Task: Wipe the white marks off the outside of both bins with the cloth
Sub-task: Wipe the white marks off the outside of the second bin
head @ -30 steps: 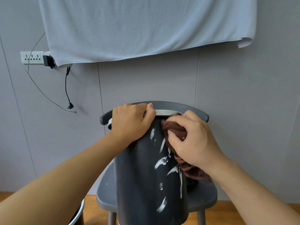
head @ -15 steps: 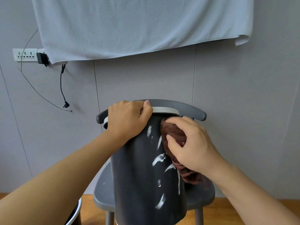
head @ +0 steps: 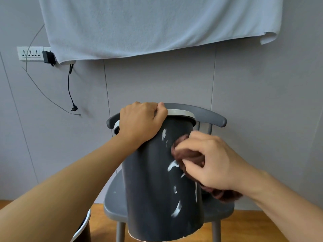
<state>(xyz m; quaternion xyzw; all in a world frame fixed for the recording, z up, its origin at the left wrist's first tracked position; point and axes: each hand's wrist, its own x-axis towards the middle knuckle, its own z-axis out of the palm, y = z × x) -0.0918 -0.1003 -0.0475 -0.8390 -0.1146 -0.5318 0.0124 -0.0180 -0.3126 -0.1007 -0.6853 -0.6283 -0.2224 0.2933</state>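
Note:
A dark grey bin (head: 150, 189) with a pale rim is tilted toward me in front of a grey chair. Several white marks (head: 173, 165) streak its right side from top to bottom. My left hand (head: 141, 123) grips the bin's rim at the top left. My right hand (head: 209, 163) presses a bunched brown cloth (head: 185, 152) against the upper right of the bin's wall, over some marks. The cloth's loose end hangs below my wrist. A second bin's pale rim (head: 83, 226) shows at the bottom left, mostly hidden behind my left forearm.
The grey chair (head: 218, 119) stands against a grey panelled wall on a wooden floor (head: 244, 227). A pale towel (head: 157, 25) hangs on the wall above. At the left are a wall socket strip (head: 29, 53), a black plug and a dangling cable (head: 70, 88).
My right hand has slid the cloth down the bin's side from near the rim. The uppermost mark by the rim is now uncovered. My left hand keeps its grip.

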